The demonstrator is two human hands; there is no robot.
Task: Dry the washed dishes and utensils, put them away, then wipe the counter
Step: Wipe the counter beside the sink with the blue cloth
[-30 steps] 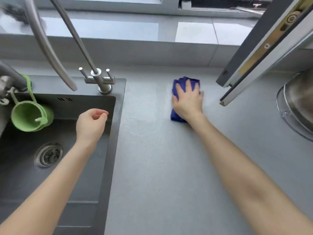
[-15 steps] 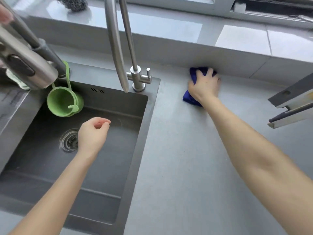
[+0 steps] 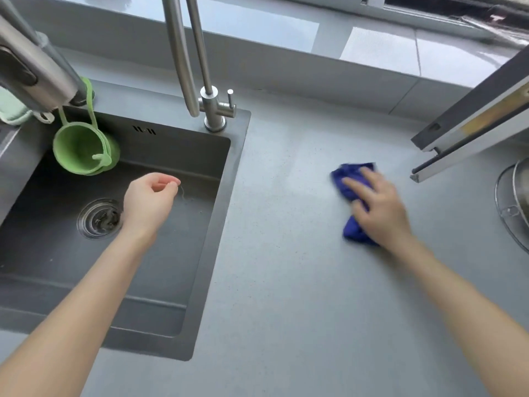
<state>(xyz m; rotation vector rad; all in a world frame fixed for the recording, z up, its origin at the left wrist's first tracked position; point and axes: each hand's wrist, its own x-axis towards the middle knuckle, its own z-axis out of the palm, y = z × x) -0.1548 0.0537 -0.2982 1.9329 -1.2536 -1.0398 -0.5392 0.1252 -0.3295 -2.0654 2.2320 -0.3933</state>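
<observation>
Right of the sink (image 3: 227,196): the blue cloth (image 3: 353,229) lies on the grey counter (image 3: 286,282), under the right hand (image 3: 380,207).
Change: half a second ago cloth and hand were pushed up against the back wall (image 3: 286,61) – now both sit mid-counter, nearer the person and further right, close to the corner of the open frame (image 3: 472,124).
Cloth axis: bunched, longer than wide; its long axis runs roughly away from the person, the far end poking out past the fingertips, the near end at the heel of the palm. Edges are motion-blurred.
Right grip: released, fingers (image 3: 355,187) straight and spread, pressing flat on the cloth.
Left hand (image 3: 148,199): hovers over the sink basin as before, apart from everything.
Left grip: fingers loosely curled toward the thumb – nothing plainly held.
Sink: dark basin with the drain (image 3: 98,219) just left of the left wrist; a green cup (image 3: 80,147) hangs at the far-left corner.
Tap (image 3: 213,110): stands upright on the sink's back rim, between the two hands.
Right edge: a steel vessel (image 3: 519,196), only partly in view, stands on the counter, well apart from the cloth.
</observation>
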